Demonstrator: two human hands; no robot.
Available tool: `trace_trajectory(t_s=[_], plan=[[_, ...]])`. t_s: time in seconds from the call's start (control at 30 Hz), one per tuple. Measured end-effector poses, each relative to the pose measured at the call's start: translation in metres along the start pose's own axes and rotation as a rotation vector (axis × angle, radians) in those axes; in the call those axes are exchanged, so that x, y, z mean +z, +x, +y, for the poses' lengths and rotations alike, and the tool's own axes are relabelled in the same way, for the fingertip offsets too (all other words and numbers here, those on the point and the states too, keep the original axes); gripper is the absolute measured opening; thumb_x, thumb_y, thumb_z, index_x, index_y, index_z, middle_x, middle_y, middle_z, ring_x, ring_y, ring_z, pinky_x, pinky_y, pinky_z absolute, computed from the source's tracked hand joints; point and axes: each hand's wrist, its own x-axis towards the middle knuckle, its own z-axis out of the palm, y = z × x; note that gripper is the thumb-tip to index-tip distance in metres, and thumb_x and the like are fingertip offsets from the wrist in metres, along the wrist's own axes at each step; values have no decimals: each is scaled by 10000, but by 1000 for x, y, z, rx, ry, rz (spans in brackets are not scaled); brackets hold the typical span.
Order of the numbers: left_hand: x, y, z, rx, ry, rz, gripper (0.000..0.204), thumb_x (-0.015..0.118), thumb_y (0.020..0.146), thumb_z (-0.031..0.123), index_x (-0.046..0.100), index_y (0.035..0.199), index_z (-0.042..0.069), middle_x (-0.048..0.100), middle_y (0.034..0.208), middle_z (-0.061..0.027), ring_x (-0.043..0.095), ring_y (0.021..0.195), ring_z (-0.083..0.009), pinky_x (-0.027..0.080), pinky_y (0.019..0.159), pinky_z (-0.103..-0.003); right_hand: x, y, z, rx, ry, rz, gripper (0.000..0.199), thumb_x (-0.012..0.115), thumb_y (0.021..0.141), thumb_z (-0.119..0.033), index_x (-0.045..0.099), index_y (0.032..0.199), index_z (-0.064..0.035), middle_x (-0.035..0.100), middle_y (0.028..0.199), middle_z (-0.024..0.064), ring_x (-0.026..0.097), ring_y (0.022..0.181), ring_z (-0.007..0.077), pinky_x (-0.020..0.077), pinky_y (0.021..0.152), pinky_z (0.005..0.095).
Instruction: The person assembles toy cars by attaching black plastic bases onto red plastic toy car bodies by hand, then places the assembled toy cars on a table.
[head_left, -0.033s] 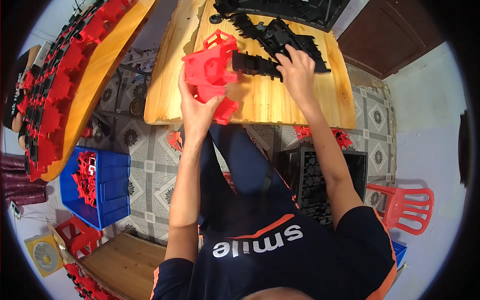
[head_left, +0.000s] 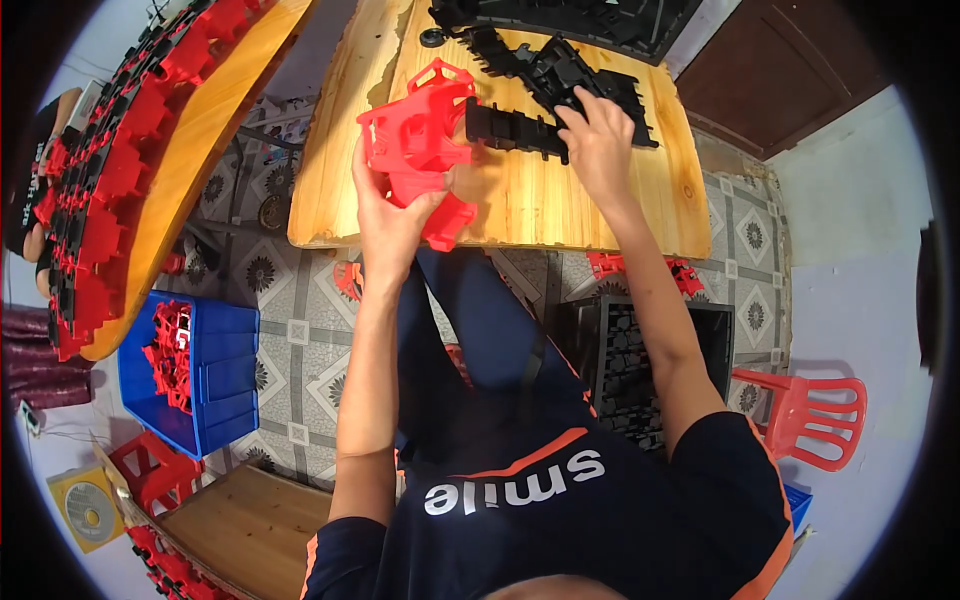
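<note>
My left hand [head_left: 390, 222] is closed around the lower left side of a bright red moulded plastic part [head_left: 412, 135], held tilted at the table's near edge. It has open frames and cut-outs, and its lower end reaches past my thumb. To its right, my right hand [head_left: 600, 140] has its fingers bent over a pile of black plastic parts [head_left: 560, 72], seemingly gripping one; the fingertips are partly lost against the black. A long black plastic piece [head_left: 512, 130] lies between the two hands, one end close to the red part and the other by my right thumb.
A black crate [head_left: 640, 28] stands at the wooden table's [head_left: 335, 200] far side. Left is another board [head_left: 195, 165] lined with red and black parts, a person beyond it. A blue bin [head_left: 228, 370], a black crate [head_left: 715, 330] and a red chair [head_left: 820, 415] stand around me.
The red part and my left hand have shifted very slightly left. Under my right hand, the black parts have moved a little.
</note>
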Motion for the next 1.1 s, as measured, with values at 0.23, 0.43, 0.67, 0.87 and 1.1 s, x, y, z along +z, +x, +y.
trace_trajectory(t_s=[0.23,0.43,0.67,0.87,1.1], plan=[[-25,-38,13,-199,-596,-133,900,703,856,468,186,1519,146,416,1446,-106,444,1325,-283,427,1067,-453,14,-6,-5,-27,429,-248,339,670,833,-54,638,1170,-67,615,1171,108,584,992,299,465,863,388],[-18,-53,19,-396,-729,60,580,568,953,463,446,1372,81,562,1322,-100,574,1188,-233,475,1012,-421,16,4,-11,-54,486,-322,335,661,864,-120,621,1193,-72,545,913,107,574,915,279,462,817,353],[-19,-58,14,-303,-602,104,687,619,949,326,287,1493,69,464,1424,-96,483,1288,-224,400,1083,-428,-69,16,-52,222,859,-379,272,687,850,-133,657,1102,-36,586,883,97,586,793,259,463,696,306],[-18,-61,17,-271,-586,45,668,639,942,300,307,1477,75,479,1403,-95,484,1281,-218,406,1073,-415,-111,13,-121,-165,700,-153,338,748,771,-133,641,1071,-20,592,871,90,597,792,264,488,668,359],[-13,-66,26,-299,-644,32,760,681,918,182,213,1513,110,596,1260,-111,554,1180,-175,409,1043,-343,-108,10,-133,-245,574,-124,358,760,743,-141,626,1050,-15,508,791,73,565,731,240,482,641,357]])
